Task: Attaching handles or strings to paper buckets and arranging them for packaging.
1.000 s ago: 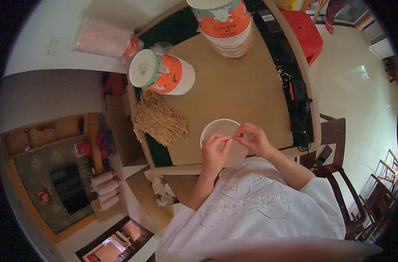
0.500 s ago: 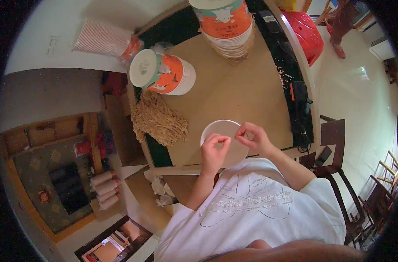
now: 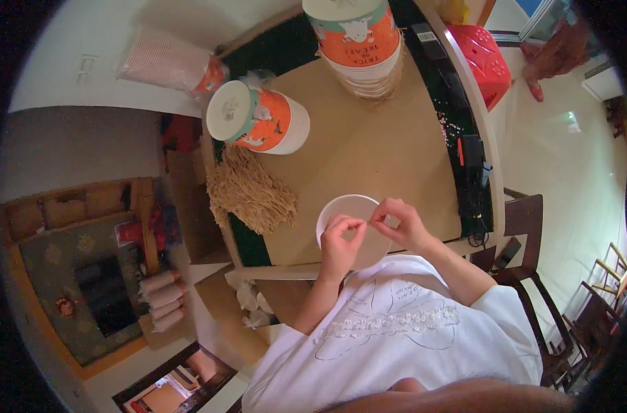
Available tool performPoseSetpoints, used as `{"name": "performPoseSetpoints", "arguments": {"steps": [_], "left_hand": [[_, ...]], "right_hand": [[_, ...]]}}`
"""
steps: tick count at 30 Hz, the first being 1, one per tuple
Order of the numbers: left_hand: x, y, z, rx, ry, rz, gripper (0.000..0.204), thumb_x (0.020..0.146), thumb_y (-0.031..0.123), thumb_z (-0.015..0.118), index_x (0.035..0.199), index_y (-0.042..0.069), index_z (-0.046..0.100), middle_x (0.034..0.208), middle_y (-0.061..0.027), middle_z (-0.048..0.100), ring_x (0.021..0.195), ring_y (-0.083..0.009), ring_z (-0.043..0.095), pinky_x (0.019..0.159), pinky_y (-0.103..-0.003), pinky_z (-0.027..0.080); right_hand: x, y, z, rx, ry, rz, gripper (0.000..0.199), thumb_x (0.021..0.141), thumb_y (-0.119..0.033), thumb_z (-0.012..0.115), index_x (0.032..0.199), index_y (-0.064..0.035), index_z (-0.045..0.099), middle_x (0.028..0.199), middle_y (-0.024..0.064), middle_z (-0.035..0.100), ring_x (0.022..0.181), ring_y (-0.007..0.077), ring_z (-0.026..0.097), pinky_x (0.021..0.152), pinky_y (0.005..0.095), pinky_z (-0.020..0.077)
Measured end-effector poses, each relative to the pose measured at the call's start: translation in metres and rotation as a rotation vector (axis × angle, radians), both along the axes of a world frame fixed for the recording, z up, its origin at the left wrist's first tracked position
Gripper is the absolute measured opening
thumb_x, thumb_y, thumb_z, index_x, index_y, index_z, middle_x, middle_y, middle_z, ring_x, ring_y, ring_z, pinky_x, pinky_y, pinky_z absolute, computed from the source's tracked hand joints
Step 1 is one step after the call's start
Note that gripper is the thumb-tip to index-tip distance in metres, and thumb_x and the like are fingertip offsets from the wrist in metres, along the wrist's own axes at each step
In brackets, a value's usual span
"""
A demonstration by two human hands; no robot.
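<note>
A white paper bucket (image 3: 351,204) stands mouth up at the table's near edge, against my shirt. Above its mouth, my left hand (image 3: 339,246) has its thumb and forefinger pinched together. My right hand (image 3: 404,226) pinches the same way just to the right, the two sets of fingertips close but apart. Whatever lies between the fingers is too small to make out. To the left lies a bundle of tan twisted paper cords (image 3: 250,191). Beyond it a stack of orange-printed paper buckets (image 3: 269,122) rests tilted, its pale green-edged base toward the left.
A taller stack of orange-printed buckets (image 3: 355,51) with cords around it stands at the far side. Brown cardboard (image 3: 375,151) covers the tabletop. Black devices with cables (image 3: 473,172) lie along the right edge, near a red stool (image 3: 479,62). A person's legs (image 3: 551,58) show beyond.
The whole view has shifted slightly. Both hands keep nearly the same pinch over the bucket. At the far right, the person's legs have moved a little.
</note>
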State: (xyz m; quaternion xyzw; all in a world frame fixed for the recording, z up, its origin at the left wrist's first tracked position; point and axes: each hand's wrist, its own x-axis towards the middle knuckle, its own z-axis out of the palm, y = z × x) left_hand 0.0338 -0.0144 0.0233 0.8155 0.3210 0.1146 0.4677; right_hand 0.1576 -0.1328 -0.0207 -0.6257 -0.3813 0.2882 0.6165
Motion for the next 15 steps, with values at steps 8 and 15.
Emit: {"name": "performPoseSetpoints", "arguments": {"steps": [8,15], "left_hand": [[0.0011,-0.0007,-0.0002,-0.025,-0.019,0.026,0.004,0.077,0.004,0.066,0.079,0.001,0.065,0.079,-0.0065,0.062,0.077,-0.0152,0.058,0.072,-0.028,0.046],[0.0009,-0.0043,-0.0034,-0.002,-0.043,0.028,0.005,0.078,0.005,0.066,0.08,0.0,0.065,0.078,-0.0061,0.062,0.076,-0.015,0.058,0.072,-0.027,0.046]], "right_hand": [[-0.001,-0.0018,0.0023,-0.033,0.053,-0.016,0.011,0.073,-0.004,0.07,0.08,-0.0064,0.063,0.077,0.0044,0.062,0.072,0.0166,0.059,0.073,0.029,0.0422],[-0.0038,-0.0002,0.0009,-0.02,0.132,-0.009,0.01,0.073,-0.003,0.069,0.079,-0.0067,0.062,0.075,0.0044,0.062,0.073,0.0169,0.06,0.073,0.029,0.0421]]}}
